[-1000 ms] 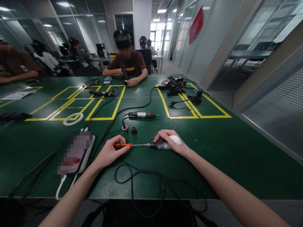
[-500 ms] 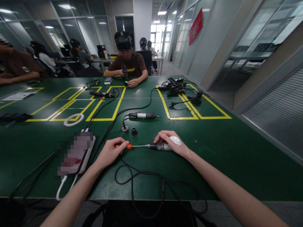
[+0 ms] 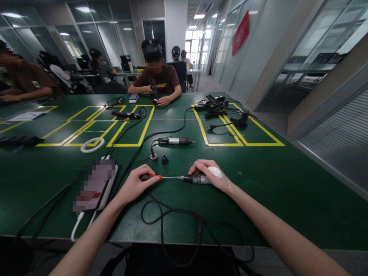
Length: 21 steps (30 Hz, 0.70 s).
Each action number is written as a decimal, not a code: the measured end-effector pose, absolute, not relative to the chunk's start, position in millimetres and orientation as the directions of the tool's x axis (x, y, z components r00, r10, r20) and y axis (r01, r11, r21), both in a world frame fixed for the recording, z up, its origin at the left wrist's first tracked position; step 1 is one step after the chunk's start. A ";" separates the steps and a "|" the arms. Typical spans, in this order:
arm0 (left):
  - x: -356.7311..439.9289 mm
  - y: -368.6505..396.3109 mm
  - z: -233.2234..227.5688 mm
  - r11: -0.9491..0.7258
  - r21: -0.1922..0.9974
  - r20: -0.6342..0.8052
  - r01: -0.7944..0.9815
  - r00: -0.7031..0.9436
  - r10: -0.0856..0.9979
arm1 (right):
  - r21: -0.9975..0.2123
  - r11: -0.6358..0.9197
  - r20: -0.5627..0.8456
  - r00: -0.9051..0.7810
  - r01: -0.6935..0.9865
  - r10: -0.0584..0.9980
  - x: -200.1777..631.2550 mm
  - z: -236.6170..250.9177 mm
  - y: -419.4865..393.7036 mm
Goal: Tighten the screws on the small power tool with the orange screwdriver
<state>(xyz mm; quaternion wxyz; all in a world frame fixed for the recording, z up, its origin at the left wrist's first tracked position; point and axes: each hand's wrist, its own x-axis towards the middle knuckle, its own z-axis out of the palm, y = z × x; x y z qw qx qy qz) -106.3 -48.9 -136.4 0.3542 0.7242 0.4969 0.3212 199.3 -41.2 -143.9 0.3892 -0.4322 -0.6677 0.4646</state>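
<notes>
Left grip: left hand (image 3: 135,184) closed around orange-handled screwdriver (image 3: 156,177); less handle shows than a second ago.
Right grip: right hand (image 3: 209,176) clamps electric driver (image 3: 195,178) flat on counter (image 3: 258,184).
Contact: blade tip meets its nose.
Beyond: two small collars (image 3: 158,158), far.

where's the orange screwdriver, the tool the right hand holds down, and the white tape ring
orange screwdriver (image 3: 156,177): head view, on the orange end of its handle, beside the left hand's fingertips.
grey electric tool (image 3: 197,179): head view, on its body under the right hand's fingers.
white tape ring (image 3: 85,148): head view, on its near rim.
</notes>
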 end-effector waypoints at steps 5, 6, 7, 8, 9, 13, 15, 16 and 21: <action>-102.8 -49.7 -136.8 -0.196 0.854 0.059 0.482 0.284 0.957 | -0.957 0.194 0.117 -0.325 0.217 0.938 199.9 -142.6 -42.1; -102.1 -50.4 -136.7 -0.178 0.860 0.041 0.479 0.283 0.958 | -0.957 0.193 0.115 -0.325 0.218 0.939 200.0 -142.0 -42.4; -101.5 -51.2 -136.6 -0.162 0.862 0.024 0.480 0.280 0.960 | -0.957 0.191 0.113 -0.325 0.218 0.939 200.1 -141.5 -42.7; -101.1 -51.8 -136.3 -0.148 0.862 0.010 0.484 0.276 0.961 | -0.958 0.189 0.111 -0.326 0.217 0.939 200.2 -141.1 -42.9; -100.7 -52.3 -136.0 -0.140 0.861 0.000 0.489 0.276 0.961 | -0.959 0.187 0.109 -0.328 0.215 0.938 200.3 -140.8 -43.0; -100.5 -52.9 -135.6 -0.196 0.843 0.042 0.501 0.302 0.952 | -0.961 0.181 0.104 -0.335 0.208 0.937 200.5 -141.0 -42.8; -101.5 -52.7 -136.2 -0.229 0.831 0.078 0.507 0.302 0.950 | -0.961 0.181 0.105 -0.328 0.210 0.939 200.2 -141.3 -42.7; -102.3 -52.7 -136.6 -0.243 0.827 0.095 0.507 0.300 0.949 | -0.960 0.183 0.107 -0.327 0.210 0.939 200.1 -141.4 -42.7; -105.4 -52.8 -136.1 -0.255 0.856 0.116 0.450 0.314 0.943 | -0.961 0.190 0.116 -0.329 0.202 0.937 199.3 -141.5 -42.4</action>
